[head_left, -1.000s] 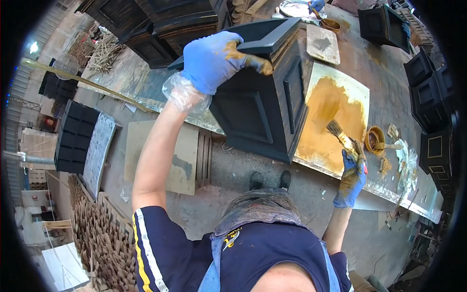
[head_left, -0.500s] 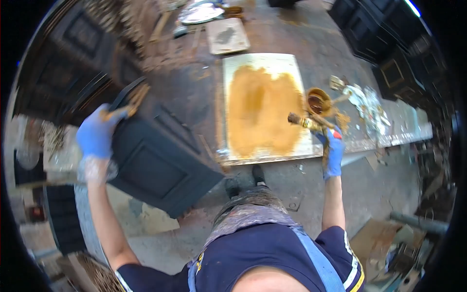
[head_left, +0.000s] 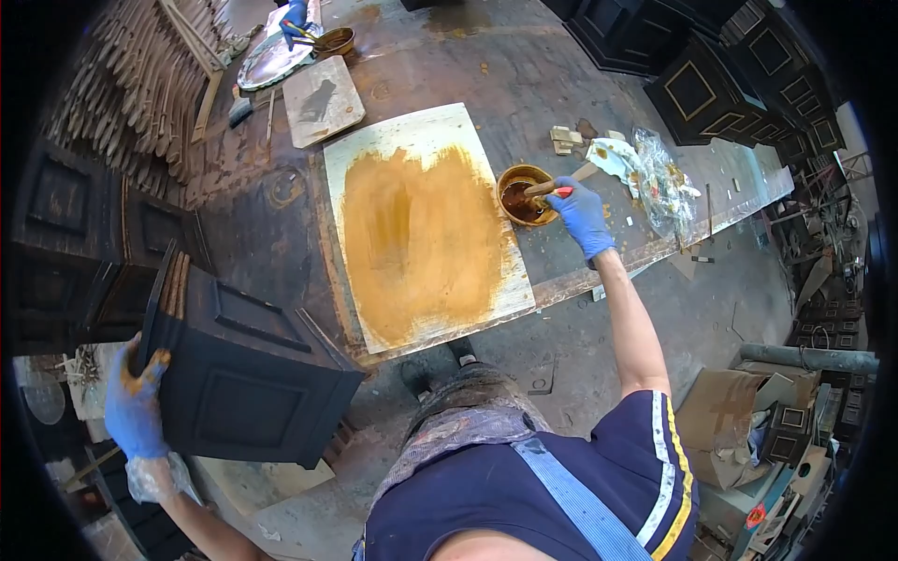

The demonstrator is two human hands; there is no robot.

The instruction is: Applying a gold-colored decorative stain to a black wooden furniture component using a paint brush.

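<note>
My gloved left hand [head_left: 136,402] grips the top edge of a black panelled wooden box [head_left: 243,411], tilted at the lower left, with rubbed brown edges. My gloved right hand [head_left: 582,220] holds brushes [head_left: 541,190] by their handles over a brown tub [head_left: 514,175] of dark liquid, the bristle ends down inside it. Left of the tub lies a white board [head_left: 421,243] smeared broadly with ochre paint.
Another person's gloved hand [head_left: 296,17] holds a brush over a bowl at the far top. Black boxes [head_left: 683,93] stand right and left. Crumpled plastic [head_left: 669,187] lies right of the tub. Thin wood pieces [head_left: 122,93] are piled upper left. Cardboard [head_left: 720,411] sits lower right.
My left hand and the box have moved left and down. My right hand has carried the brushes up and forward into the tub. The view has turned toward the table.
</note>
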